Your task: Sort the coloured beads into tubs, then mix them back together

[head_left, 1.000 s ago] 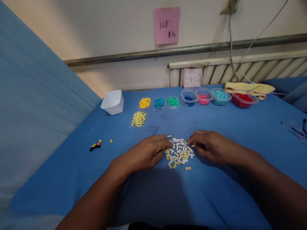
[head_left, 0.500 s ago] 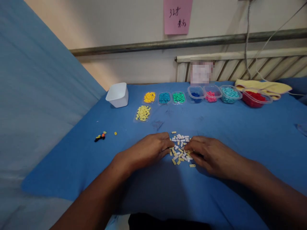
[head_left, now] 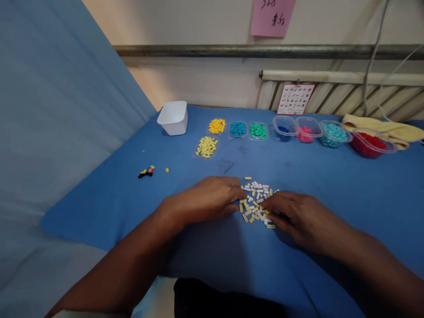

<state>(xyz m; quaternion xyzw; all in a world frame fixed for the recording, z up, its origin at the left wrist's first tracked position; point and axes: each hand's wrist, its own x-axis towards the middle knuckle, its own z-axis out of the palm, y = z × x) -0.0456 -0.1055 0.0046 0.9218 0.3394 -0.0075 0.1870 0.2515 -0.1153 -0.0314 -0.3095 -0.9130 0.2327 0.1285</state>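
Blue cloth covers the surface (head_left: 318, 185), which runs back to a pale wall with a radiator. Left hand (head_left: 207, 201) lies palm down, fingers loosely curled, fingertips touching the left edge of a pile of small white and pale yellow bricks (head_left: 256, 202). Right hand (head_left: 298, 216) lies palm down at the pile's right and near edge, fingers bent onto the bricks; whether either hand has a brick pinched cannot be told. Beyond the hands stand a tray of pale yellow bricks (head_left: 206, 147), then a row of trays: yellow (head_left: 217, 126), blue (head_left: 237, 129), green (head_left: 258, 130). Right of these sit clear tubs (head_left: 313, 131) of dark blue, pink, teal and red pieces. A white tub (head_left: 173, 117) stands beyond the left hand. Loose dark pieces (head_left: 145, 172) lie well to its left.
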